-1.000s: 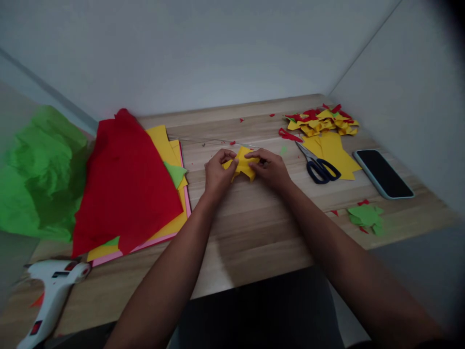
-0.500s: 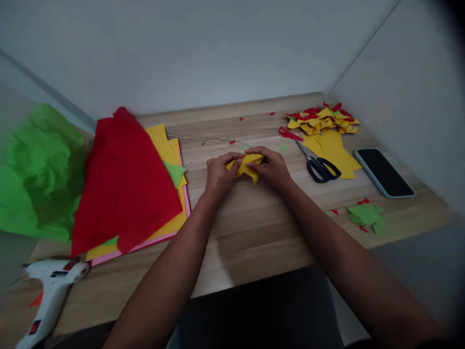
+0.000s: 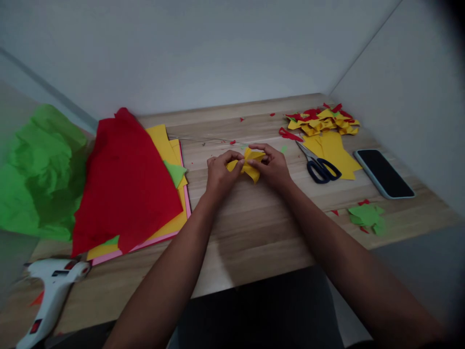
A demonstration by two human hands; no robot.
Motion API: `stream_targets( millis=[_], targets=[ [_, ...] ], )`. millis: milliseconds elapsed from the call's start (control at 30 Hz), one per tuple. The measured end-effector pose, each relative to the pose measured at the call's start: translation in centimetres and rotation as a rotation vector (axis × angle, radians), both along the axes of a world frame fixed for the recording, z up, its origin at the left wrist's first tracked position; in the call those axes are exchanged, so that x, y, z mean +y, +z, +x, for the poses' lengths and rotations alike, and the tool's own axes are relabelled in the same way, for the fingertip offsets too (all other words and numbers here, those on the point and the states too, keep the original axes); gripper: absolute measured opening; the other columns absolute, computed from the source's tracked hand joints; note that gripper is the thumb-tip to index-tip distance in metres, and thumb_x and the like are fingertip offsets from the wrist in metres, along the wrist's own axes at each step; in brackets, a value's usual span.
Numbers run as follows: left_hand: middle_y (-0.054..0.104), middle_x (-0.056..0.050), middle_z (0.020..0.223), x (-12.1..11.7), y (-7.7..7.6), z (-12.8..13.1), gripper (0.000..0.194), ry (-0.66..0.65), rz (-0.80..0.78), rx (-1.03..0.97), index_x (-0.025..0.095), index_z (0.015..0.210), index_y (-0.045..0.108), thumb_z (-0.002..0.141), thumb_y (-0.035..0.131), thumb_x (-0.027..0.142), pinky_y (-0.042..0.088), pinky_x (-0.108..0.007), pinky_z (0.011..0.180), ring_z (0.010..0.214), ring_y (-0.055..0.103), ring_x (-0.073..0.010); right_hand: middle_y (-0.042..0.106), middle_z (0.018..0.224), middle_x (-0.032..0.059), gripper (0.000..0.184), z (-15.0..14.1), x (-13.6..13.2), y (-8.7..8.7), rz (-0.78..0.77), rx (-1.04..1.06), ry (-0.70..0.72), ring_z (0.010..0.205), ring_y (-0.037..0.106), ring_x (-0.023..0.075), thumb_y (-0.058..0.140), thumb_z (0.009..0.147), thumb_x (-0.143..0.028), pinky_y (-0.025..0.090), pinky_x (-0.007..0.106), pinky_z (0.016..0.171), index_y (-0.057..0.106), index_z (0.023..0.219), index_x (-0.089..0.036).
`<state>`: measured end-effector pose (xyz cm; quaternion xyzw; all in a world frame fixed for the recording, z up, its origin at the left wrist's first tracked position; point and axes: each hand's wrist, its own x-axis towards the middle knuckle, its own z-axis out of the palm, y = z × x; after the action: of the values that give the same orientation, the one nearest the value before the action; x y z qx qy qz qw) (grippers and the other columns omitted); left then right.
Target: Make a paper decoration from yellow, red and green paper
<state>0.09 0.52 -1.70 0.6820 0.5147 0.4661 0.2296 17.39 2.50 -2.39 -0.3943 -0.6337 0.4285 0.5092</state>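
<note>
Between my hands is a yellow paper flower (image 3: 250,169) with creased, pointed petals, held just above the wooden table (image 3: 261,232). My left hand (image 3: 222,172) pinches its left side between thumb and fingers. On the other side, my right hand (image 3: 274,167) grips it, the thumb pressed near the middle and the fingers behind the petals. Parts of the flower are hidden by my fingers. To the right of my right hand lie dark-handled scissors (image 3: 321,169), partly over yellow paper pieces (image 3: 336,152).
Red paper (image 3: 125,189) covers yellow and pink sheets at left, beside crumpled green paper (image 3: 43,169). A white glue gun (image 3: 51,291) lies front left. Further right are a phone (image 3: 383,172), green scraps (image 3: 366,215) and a pile of folded paper pieces (image 3: 325,120). Thin wires (image 3: 203,139) lie behind my hands.
My right fingers and thumb have shifted slightly on the yellow paper flower, and its petals now show more spread. Both hands stay in about the same place.
</note>
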Motion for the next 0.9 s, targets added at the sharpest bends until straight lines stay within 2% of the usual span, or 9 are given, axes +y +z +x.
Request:
stream_targets(
  millis=[133,267,367,433,500,600,700,800,900],
  targets=[
    [0.076,0.0,0.099,-0.3,0.3,0.1,0.016,0.051,0.031,0.157,0.025,0.094,0.069,0.083,0.071,0.036,0.033,-0.044,0.105,0.093,0.069,-0.0206,0.068,0.079,-0.0007,0.043,0.1,-0.2,0.1,-0.017,-0.013,-0.001,0.059,0.058,0.0126,0.072,0.077,-0.033,0.046,0.024,0.052,0.063,0.118,-0.022],
    [0.076,0.001,0.101,-0.3,0.1,0.0,0.016,0.109,0.032,0.203,0.028,0.096,0.07,0.083,0.072,0.035,0.03,-0.044,0.101,0.094,0.068,-0.0211,0.061,0.064,-0.0037,0.046,0.2,-0.4,0.1,0.005,-0.077,0.039,0.048,0.049,0.0116,0.066,0.084,-0.033,0.041,0.024,0.046,0.06,0.128,-0.024],
    [0.077,0.002,0.097,-0.3,0.2,-0.1,0.013,0.157,0.048,0.248,0.029,0.093,0.072,0.083,0.072,0.037,0.03,-0.044,0.097,0.091,0.066,-0.0211,0.071,0.089,0.001,0.048,0.1,-0.3,0.1,0.043,-0.087,0.053,0.052,0.054,0.0116,0.067,0.083,-0.033,0.046,0.025,0.049,0.058,0.13,-0.026],
    [0.077,0.003,0.093,-0.4,0.3,0.0,0.011,0.173,0.058,0.286,0.03,0.091,0.073,0.084,0.071,0.038,0.03,-0.044,0.096,0.089,0.065,-0.0215,0.069,0.116,0.0047,0.046,0.1,-0.3,0.0,0.096,-0.078,0.058,0.063,0.062,0.0127,0.067,0.082,-0.033,0.051,0.027,0.056,0.06,0.127,-0.026],
    [0.077,0.002,0.093,-0.6,0.6,0.1,0.01,0.168,0.068,0.336,0.03,0.09,0.074,0.085,0.07,0.038,0.028,-0.046,0.097,0.09,0.065,-0.0228,0.064,0.128,0.0063,0.043,0.1,-0.3,0.0,0.148,-0.103,0.054,0.074,0.067,0.0154,0.068,0.082,-0.034,0.056,0.029,0.065,0.062,0.124,-0.025],
    [0.078,0.001,0.095,-0.9,0.9,0.3,0.011,0.152,0.075,0.411,0.029,0.089,0.074,0.086,0.067,0.037,0.027,-0.048,0.099,0.094,0.064,-0.0244,0.07,0.117,0.0066,0.035,0.2,-0.4,0.0,0.186,-0.184,0.02,0.087,0.07,0.02,0.069,0.082,-0.033,0.057,0.032,0.073,0.066,0.115,-0.023],
    [0.077,0.001,0.096,-0.9,1.2,0.4,0.01,0.153,0.054,0.423,0.03,0.089,0.074,0.087,0.065,0.036,0.027,-0.046,0.099,0.095,0.063,-0.0235,0.073,0.102,0.0054,0.022,0.3,-0.5,0.2,0.202,-0.249,-0.025,0.091,0.07,0.0218,0.068,0.082,-0.031,0.057,0.032,0.073,0.07,0.101,-0.022],
    [0.077,0.001,0.095,-0.9,1.3,0.3,0.01,0.158,0.036,0.413,0.03,0.089,0.074,0.087,0.065,0.034,0.028,-0.046,0.098,0.096,0.063,-0.0233,0.073,0.096,0.0039,0.017,0.4,-0.5,0.2,0.191,-0.27,-0.036,0.088,0.069,0.0207,0.067,0.082,-0.03,0.055,0.03,0.069,0.07,0.097,-0.022],
    [0.078,0.001,0.097,-0.9,1.3,0.2,0.012,0.153,0.036,0.413,0.031,0.094,0.074,0.087,0.064,0.034,0.028,-0.046,0.098,0.097,0.062,-0.0242,0.073,0.092,0.0023,0.016,0.6,-0.4,0.1,0.187,-0.278,-0.035,0.076,0.067,0.0167,0.067,0.082,-0.03,0.052,0.027,0.064,0.07,0.095,-0.022]
  ],
)
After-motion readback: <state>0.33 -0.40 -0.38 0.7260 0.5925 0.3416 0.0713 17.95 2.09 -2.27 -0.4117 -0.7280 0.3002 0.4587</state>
